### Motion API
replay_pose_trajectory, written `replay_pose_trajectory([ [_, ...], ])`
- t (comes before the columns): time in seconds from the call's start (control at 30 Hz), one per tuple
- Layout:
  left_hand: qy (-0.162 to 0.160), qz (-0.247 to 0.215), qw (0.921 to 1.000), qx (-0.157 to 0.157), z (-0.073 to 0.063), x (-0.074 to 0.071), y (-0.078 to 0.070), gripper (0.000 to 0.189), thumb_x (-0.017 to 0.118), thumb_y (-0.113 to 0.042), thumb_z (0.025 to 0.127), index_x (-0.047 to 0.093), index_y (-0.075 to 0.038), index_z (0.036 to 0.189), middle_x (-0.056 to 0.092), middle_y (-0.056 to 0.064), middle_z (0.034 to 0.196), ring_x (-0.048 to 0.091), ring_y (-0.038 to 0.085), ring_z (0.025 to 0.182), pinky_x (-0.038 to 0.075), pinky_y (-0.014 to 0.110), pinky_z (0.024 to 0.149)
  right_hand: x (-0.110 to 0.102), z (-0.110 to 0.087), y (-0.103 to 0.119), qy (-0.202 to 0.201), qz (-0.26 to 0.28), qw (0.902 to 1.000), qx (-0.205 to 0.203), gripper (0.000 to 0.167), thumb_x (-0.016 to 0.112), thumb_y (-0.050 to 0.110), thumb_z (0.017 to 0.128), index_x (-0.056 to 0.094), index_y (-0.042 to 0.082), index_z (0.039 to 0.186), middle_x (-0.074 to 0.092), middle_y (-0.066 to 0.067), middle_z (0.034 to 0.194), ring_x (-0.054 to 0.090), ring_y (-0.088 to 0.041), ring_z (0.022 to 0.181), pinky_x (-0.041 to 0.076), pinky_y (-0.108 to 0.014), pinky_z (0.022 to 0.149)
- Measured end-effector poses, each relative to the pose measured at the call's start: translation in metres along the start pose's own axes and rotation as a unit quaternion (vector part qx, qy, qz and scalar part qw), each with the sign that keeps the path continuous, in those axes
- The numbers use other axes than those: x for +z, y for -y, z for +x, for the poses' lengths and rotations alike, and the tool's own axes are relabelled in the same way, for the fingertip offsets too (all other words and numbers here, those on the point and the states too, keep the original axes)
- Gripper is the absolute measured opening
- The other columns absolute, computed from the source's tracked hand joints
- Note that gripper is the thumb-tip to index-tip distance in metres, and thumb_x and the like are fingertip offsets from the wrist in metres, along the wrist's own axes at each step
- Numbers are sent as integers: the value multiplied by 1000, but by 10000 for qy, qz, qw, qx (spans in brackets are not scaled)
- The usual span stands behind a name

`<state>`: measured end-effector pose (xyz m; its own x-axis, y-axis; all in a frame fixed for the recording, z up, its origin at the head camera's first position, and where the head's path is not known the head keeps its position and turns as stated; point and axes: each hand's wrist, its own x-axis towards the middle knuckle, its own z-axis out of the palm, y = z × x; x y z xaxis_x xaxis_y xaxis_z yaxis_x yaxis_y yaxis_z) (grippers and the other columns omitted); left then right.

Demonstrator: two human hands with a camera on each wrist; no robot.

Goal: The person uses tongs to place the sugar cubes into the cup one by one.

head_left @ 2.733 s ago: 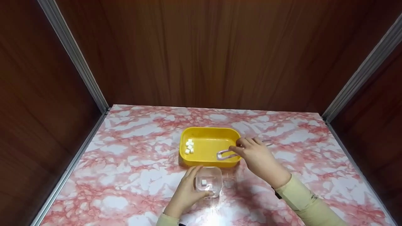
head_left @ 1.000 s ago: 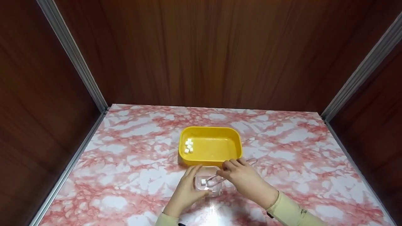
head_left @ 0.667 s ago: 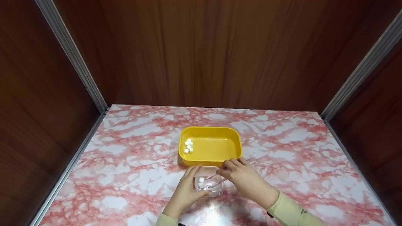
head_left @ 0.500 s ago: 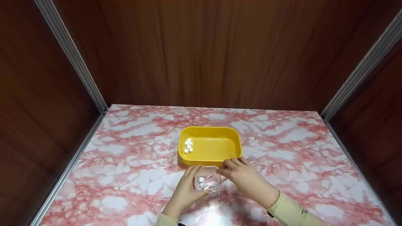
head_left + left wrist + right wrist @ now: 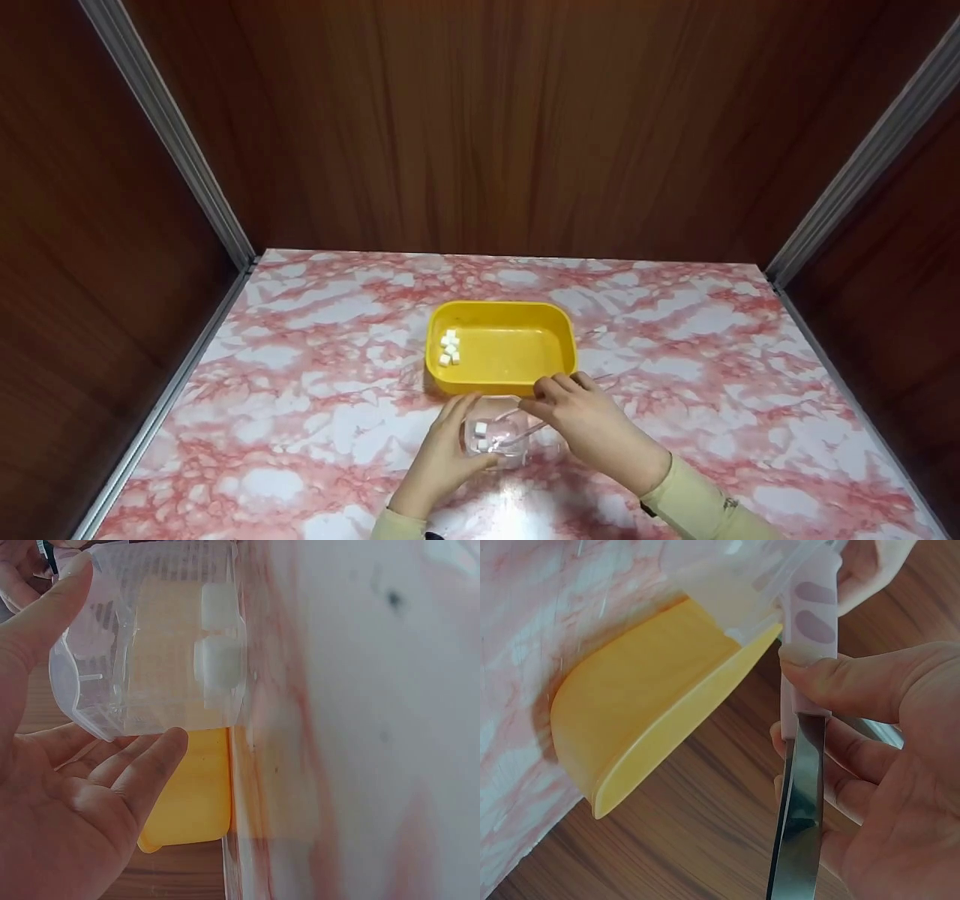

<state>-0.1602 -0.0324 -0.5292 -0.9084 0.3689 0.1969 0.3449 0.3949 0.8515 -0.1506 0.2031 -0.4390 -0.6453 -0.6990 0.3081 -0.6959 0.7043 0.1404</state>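
My left hand (image 5: 446,457) holds a small clear plastic container (image 5: 161,652) around its side, thumb at the near side and fingers at the far side. Two white cubes (image 5: 225,661) lie against its left wall in the head view. Between thumb and fingers, my right hand (image 5: 596,427) pinches a pair of tongs (image 5: 799,802) with metal arms and lilac tips. The tips reach down into the container, parted, to the right of the cubes. Just beyond stands a yellow tub (image 5: 517,386), with several more white cubes (image 5: 450,346) grouped at its left end.
A table top (image 5: 322,427) with a red and white marbled pattern lies under everything. Dark wood panels (image 5: 480,135) rise at the back and both sides, with grey metal rails (image 5: 180,142) along the corners.
The tongs have moved from the yellow tub's right side to the clear container. A second cube now lies there, and the tips have parted. My left hand has stayed on the container.
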Motion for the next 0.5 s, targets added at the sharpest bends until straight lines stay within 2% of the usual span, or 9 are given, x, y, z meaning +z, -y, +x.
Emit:
replay_pose_trajectory([
  [0.2,59,41,10000,-67,0,-1,-1,95,82,-43,71,34,-13,147,39,-1,143,37,31,131,36,49,105,-4,0,-2,67,-73,9999,82,44,74,-2,78,69,21,114,56,0,100,53,-19,94,46,-37,77],
  [0.5,50,27,10000,-44,1,0,0,96,83,-40,71,33,-9,148,39,0,143,37,30,131,36,48,105,-8,0,-7,57,27,9997,236,44,73,-2,79,68,22,116,56,-1,104,52,-20,94,44,-36,77],
])
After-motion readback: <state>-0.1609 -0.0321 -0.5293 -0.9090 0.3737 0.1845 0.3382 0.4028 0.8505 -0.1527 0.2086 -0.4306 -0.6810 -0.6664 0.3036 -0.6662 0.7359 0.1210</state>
